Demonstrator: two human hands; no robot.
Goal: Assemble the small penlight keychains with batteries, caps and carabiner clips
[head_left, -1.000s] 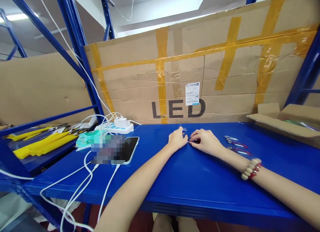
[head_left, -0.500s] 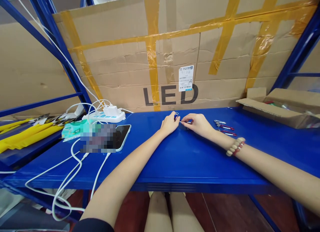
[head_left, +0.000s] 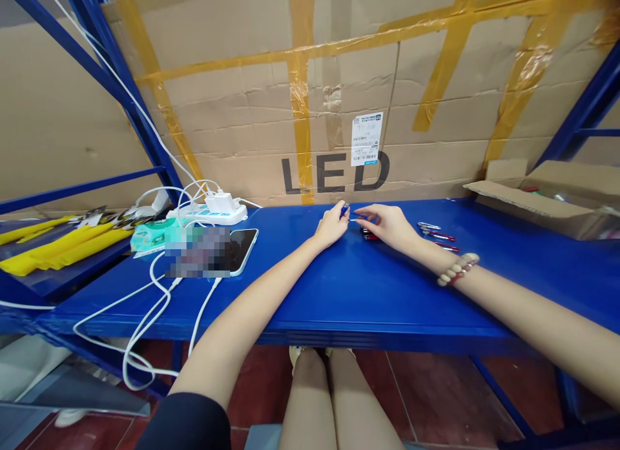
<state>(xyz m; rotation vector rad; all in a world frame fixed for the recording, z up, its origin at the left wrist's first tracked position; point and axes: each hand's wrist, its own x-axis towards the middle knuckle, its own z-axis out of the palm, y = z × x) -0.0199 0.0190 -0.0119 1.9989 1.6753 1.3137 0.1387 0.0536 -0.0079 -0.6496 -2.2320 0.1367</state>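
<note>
My left hand (head_left: 333, 223) is closed around a small blue metal clip (head_left: 344, 210) that looks like a carabiner; its top end sticks out above the fingers. Just right of it, my right hand (head_left: 385, 225) has its thumb and fingertips close together at a thin, pale piece, too small to name. Dark and red clips (head_left: 369, 234) lie on the blue table under the right fingers, partly hidden by them. Beyond the right wrist, several carabiners (head_left: 438, 235), silver and red, rest on the table.
A white power strip (head_left: 225, 214) with chargers stands back left. In front of it are a phone (head_left: 241, 250), a green packet (head_left: 155, 235) and white cables (head_left: 165, 295). An open cardboard box (head_left: 537, 198) sits at right. Behind the table (head_left: 310, 301) rises a large taped carton (head_left: 242, 127).
The view has tilted down slightly. My right fingers have shifted and loosened a little, and dark and red clips now show beneath them. My left hand keeps hold of the blue carabiner.
</note>
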